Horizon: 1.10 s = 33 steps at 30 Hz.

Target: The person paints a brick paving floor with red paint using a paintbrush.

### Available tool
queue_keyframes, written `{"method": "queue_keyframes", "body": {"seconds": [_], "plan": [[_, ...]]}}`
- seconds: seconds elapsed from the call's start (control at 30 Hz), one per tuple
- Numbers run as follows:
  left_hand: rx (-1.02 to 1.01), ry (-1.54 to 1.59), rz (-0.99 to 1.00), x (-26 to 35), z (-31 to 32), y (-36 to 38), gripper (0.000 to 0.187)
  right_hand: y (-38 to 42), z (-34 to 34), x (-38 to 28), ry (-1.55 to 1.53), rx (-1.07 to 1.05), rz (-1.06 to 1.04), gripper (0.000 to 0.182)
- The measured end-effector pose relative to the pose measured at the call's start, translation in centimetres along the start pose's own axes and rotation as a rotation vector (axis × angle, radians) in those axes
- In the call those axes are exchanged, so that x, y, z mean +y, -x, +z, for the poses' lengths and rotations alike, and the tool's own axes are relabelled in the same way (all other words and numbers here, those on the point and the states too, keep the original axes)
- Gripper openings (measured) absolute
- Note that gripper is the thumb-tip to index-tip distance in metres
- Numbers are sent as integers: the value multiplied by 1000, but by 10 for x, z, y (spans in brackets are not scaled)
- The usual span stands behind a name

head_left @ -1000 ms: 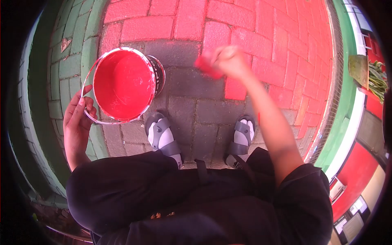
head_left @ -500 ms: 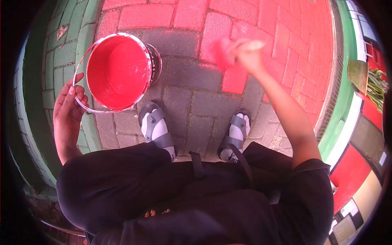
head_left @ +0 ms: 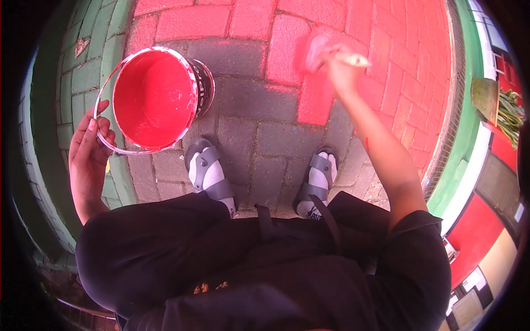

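At the left, my left hand (head_left: 91, 138) is closed around the thin white handle of a paint bucket (head_left: 154, 99). The bucket tilts toward me, its inside coated red, its rim smeared white and red. Over the red-painted pavers, my right hand (head_left: 342, 66) grips a paintbrush (head_left: 317, 52), whose bristle end is red and smeared by motion. A pale handle end sticks out of the fist. Below the brush, one paver (head_left: 316, 102) is red beside dark grey unpainted pavers (head_left: 256, 100).
My feet in grey sandals (head_left: 207, 168) stand on grey pavers. A green-painted kerb (head_left: 88, 71) runs along the left. On the right are a drain grating (head_left: 450, 110), a green strip (head_left: 466, 132) and a potted plant (head_left: 508, 118).
My right hand and the brush have shifted slightly right over the red pavers. The bucket and my left hand have moved a little left, and more of the bucket's dark label shows.
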State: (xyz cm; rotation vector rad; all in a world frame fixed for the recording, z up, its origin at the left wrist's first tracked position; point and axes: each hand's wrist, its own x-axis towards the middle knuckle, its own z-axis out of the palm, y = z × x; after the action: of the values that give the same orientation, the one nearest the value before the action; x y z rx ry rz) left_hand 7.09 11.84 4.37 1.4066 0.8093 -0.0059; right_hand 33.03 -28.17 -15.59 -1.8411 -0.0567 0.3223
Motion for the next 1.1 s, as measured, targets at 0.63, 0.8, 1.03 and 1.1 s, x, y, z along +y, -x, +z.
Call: {"method": "queue_keyframes", "body": {"seconds": [0.63, 0.8, 1.03, 1.1], "plan": [[-23, 8, 1, -2, -3, -3, 45, 42, 4, 2, 142, -244, 107, 11], [-17, -11, 7, 2, -1, 0, 47, -62, -5, -10, 31, 122, -21, 9], [-23, 22, 7, -3, -8, 1, 44, 55, -11, 4, 165, -285, 106, 11], [-61, 29, 16, -2, -8, 2, 42, 31, -12, 12, 32, -184, 299, 12]]}}
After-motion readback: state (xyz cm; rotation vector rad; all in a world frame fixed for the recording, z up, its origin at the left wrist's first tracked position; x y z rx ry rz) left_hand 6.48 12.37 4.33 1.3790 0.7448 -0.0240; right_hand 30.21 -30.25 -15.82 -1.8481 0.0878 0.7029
